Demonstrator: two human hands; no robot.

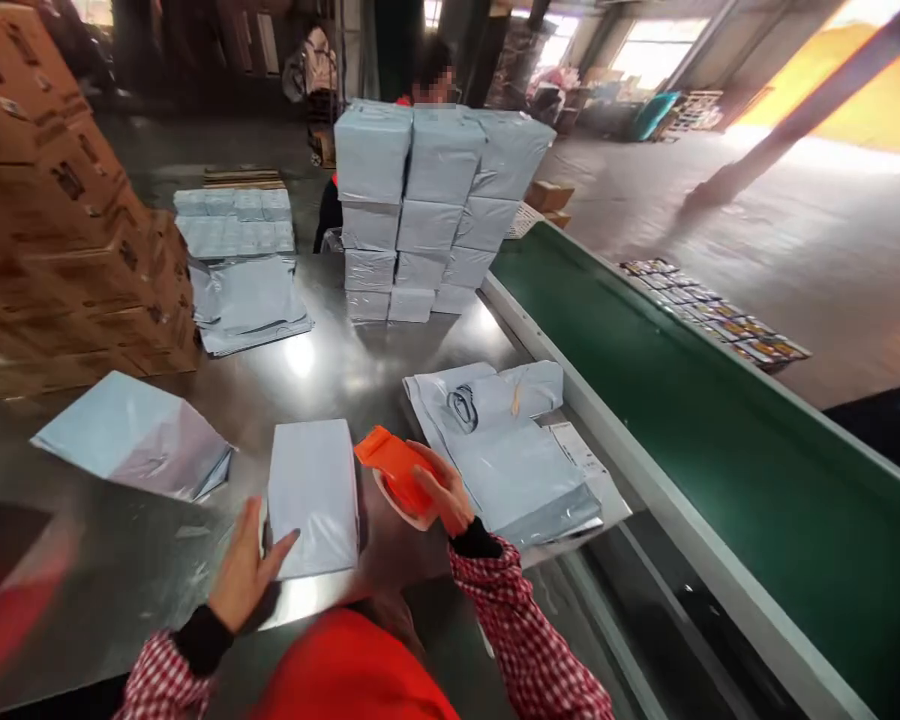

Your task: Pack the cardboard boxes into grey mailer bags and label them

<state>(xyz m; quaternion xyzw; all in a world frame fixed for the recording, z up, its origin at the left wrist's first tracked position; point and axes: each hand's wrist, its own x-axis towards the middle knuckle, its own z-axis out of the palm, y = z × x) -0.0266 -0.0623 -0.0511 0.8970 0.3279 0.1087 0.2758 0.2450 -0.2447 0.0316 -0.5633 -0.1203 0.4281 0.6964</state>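
A white wrapped package (314, 490) lies flat on the metal table in front of me. My left hand (246, 568) is at its near left edge, fingers spread, thumb over the package; whether it presses on it I cannot tell. My right hand (444, 488) is closed around an orange tape dispenser (394, 466), just to the right of the package. A pale roll shows along the dispenser's lower edge. Another white package (131, 432) lies to the left. On the right, a pile of white plastic mailing bags (514, 465) lies beside my right hand.
Stacked white packages (442, 215) stand at the table's (337, 370) far end, a person partly hidden behind them. A green conveyor belt (690, 420) runs along the right. Brown cartons (67, 230) tower at left, near flat white bags (251, 300). A red blur (15, 610) is at lower left.
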